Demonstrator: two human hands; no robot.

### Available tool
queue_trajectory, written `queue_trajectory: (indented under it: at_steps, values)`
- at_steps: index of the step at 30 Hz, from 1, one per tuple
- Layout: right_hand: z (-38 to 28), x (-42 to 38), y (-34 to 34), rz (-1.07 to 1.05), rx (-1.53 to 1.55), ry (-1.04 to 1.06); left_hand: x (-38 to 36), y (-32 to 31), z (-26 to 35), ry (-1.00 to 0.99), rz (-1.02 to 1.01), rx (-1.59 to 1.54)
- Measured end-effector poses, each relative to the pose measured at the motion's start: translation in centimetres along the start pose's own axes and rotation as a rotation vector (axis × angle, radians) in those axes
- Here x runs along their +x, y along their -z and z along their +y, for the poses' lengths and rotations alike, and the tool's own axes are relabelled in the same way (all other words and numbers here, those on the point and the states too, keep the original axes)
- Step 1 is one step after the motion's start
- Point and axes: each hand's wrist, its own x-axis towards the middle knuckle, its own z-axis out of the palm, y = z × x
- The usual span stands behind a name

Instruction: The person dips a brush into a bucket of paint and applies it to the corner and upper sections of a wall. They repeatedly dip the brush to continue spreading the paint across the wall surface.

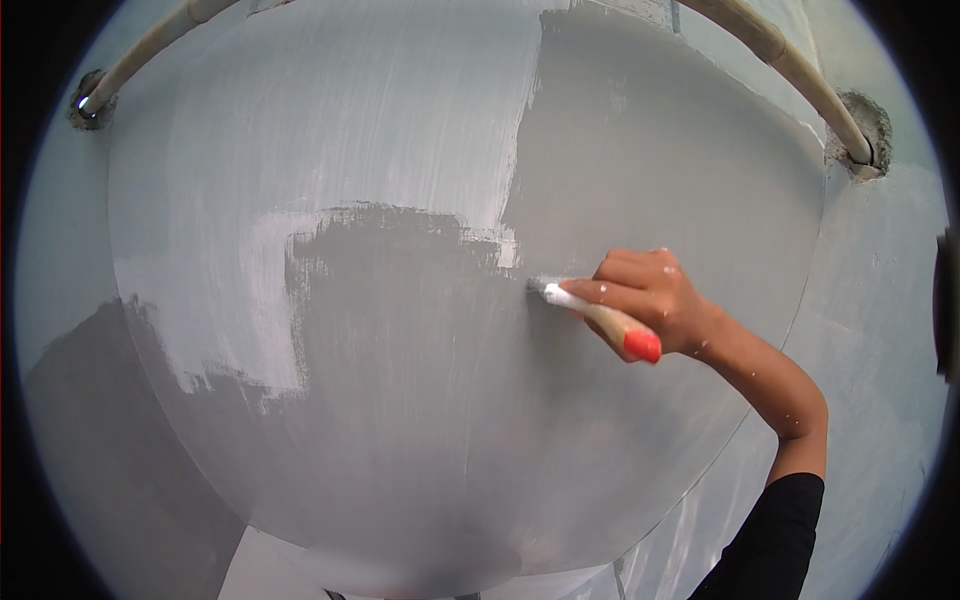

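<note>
My right hand point(645, 297) is closed around the handle of a paintbrush point(612, 322). The handle is wood-coloured with a red end pointing down to the right, and white paint coats the part near the bristles. At the left of my fist, the brush head meets a grey wall surface point(400, 330), right of a fresh white paint edge. White specks dot my fingers and forearm. White paint point(380, 130) with streaky brush marks covers the upper left of this surface; the middle and right are grey. My left hand is out of the picture.
A bamboo-like pole point(775, 50) crosses the top right and enters a rough hole point(868, 135) in the side wall. Another pole section point(150, 55) enters a hole at the upper left. The left side wall point(110, 440) is grey low down and pale above.
</note>
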Motion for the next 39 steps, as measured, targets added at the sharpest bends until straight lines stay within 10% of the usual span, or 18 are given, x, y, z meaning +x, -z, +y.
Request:
queue_trajectory:
  at_steps: [3, 8, 16, 23, 27, 32, 39]
  values:
    - [8.2, 1.6, 2.4, 0.206, 0.226, -0.265, -0.7, 0.9, 1.9, -0.067, 0.042, 0.043]
    - [17.7, 4.9, 9.2, 0.427, -0.333, -0.157, -0.8, 0.9, 2.5, -0.106, 0.052, -0.025]
    - [4.8, 0.7, 0.5, 0.125, -0.413, 0.057, -0.9, 1.2, 0.8, -0.1, 0.068, -0.045]
    - [16.0, 2.4, 6.6, 0.425, -0.139, -0.261, -0.2, 0.8, 0.3, -0.121, 0.042, -0.069]
    - [15.7, 3.7, 7.3, 0.526, -0.31, -0.125, 0.1, 0.6, -0.9, -0.225, 0.105, -0.064]
    - [8.4, 2.2, 2.8, 0.135, -0.518, 0.019, 0.1, 0.5, -1.9, -0.125, 0.05, -0.173]
    - [12.8, 7.8, 6.9, 0.398, -0.475, -0.014, -0.4, 1.0, 1.4, -0.088, 0.056, -0.092]
